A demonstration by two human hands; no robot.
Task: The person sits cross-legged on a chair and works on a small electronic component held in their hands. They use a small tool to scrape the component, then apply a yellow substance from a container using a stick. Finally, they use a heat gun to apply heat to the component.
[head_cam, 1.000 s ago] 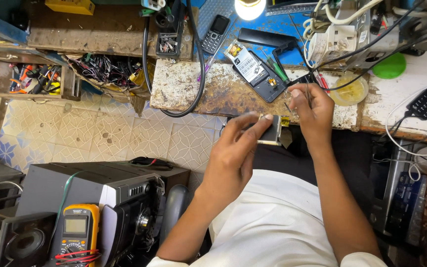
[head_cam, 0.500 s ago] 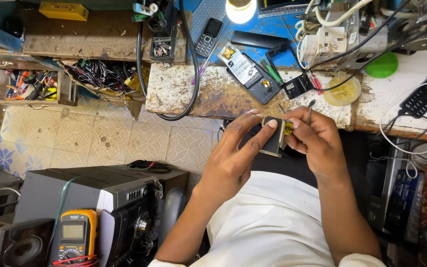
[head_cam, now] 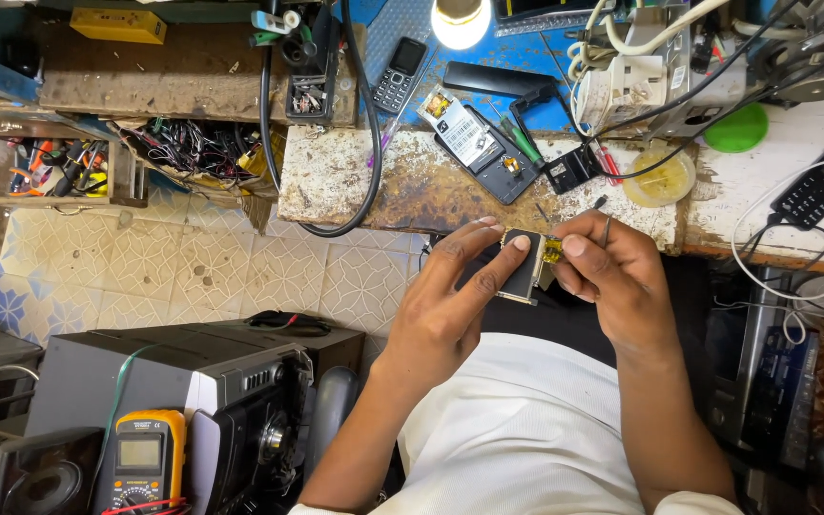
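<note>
Hands are held close together over the lap, just in front of the counter [head_cam: 374,186] edge: a small opened phone part [head_cam: 523,267] is grasped by the left hand [head_cam: 450,296] between thumb and fingers, and a thin metal tool [head_cam: 607,229] is pinched in the right hand [head_cam: 612,277], whose fingertips touch the part's yellow end. Work on the part is judged to be in progress, not finished, since another opened phone [head_cam: 484,153] and its pieces are lying apart on the counter.

The worn, rust-stained desk [head_cam: 412,181] carries an opened black phone [head_cam: 484,148] at its middle. Left of that phone a thick black cable [head_cam: 366,143] loops; right of it sit a small black square part [head_cam: 569,172], a round yellowish lid [head_cam: 658,178] and a green disc [head_cam: 736,129].
</note>
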